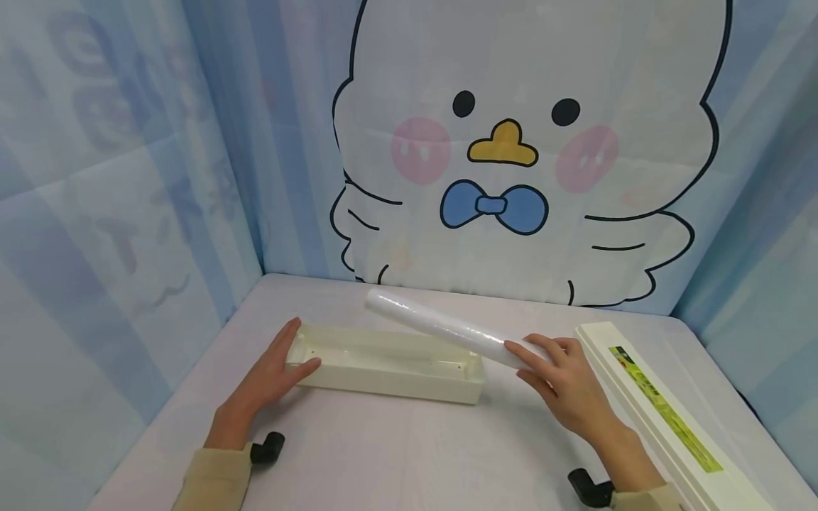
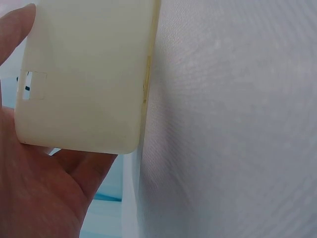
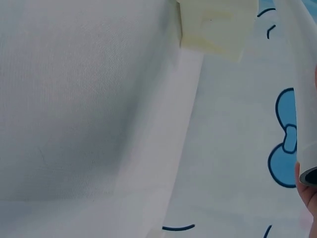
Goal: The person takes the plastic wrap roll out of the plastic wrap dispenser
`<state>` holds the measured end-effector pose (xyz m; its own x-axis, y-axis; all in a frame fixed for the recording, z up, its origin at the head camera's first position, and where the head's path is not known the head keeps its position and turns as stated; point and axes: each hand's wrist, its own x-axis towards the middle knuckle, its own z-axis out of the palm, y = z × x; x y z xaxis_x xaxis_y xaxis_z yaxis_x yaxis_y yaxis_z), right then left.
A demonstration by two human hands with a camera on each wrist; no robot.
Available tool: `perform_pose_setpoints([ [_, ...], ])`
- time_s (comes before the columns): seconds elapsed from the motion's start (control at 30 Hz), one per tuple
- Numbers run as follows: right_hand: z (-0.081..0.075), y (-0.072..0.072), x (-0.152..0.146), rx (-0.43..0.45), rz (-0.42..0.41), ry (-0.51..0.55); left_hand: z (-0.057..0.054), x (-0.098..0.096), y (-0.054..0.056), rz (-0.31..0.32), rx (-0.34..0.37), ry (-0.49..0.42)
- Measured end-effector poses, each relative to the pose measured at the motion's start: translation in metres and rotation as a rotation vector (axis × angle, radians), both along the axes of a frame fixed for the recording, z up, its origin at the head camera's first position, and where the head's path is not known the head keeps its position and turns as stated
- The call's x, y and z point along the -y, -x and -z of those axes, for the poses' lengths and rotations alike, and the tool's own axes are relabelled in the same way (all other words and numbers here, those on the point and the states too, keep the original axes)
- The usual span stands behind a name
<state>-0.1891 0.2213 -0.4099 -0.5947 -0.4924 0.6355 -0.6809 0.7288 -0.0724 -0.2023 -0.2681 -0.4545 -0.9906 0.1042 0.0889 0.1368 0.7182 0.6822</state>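
A long cream plastic box [image 1: 390,383] with an open top lies on the table, its inside facing up. My left hand [image 1: 271,372] grips its left end, thumb at the near wall and fingers at the far side; the left wrist view shows the box's end [image 2: 84,99] against the palm. My right hand [image 1: 571,387] holds a roll of clear plastic wrap [image 1: 441,325] by its right end. The roll slants over the right part of the box, its far end raised to the left. In the right wrist view, the roll's hollow core [image 3: 311,176] shows.
A long cream lid [image 1: 728,490] with a green and yellow label [image 1: 664,408] lies along the table's right side. White cloth covers the table [image 1: 383,461]. Blue curtains [image 1: 128,213] and a cartoon backdrop [image 1: 505,57] stand around it.
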Motion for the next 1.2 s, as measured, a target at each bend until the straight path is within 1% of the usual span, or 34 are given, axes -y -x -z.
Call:
perform_pose_setpoints([
  [0.13,0.0,-0.001,-0.003,-0.01,0.006,0.014,-0.001,-0.001,0.0,0.01,-0.002,-0.003],
  [0.3,0.0,-0.002,-0.007,-0.001,0.009,0.039,-0.002,-0.001,0.0,0.025,-0.013,-0.017],
  [0.43,0.001,-0.005,-0.01,0.002,0.022,0.044,-0.003,-0.001,0.001,0.027,-0.008,-0.018],
  [0.7,0.004,-0.011,-0.015,-0.002,0.075,0.062,-0.004,-0.002,0.0,0.026,0.004,-0.014],
  [0.97,0.009,-0.017,-0.021,0.038,0.144,0.082,-0.007,-0.003,-0.003,0.011,0.02,-0.008],
  [1.07,0.012,-0.019,-0.023,0.034,0.165,0.085,-0.008,-0.003,-0.004,0.014,0.018,-0.013],
  [1.2,0.016,-0.02,-0.027,-0.001,0.179,0.088,-0.006,-0.002,-0.003,0.016,0.017,-0.008],
])
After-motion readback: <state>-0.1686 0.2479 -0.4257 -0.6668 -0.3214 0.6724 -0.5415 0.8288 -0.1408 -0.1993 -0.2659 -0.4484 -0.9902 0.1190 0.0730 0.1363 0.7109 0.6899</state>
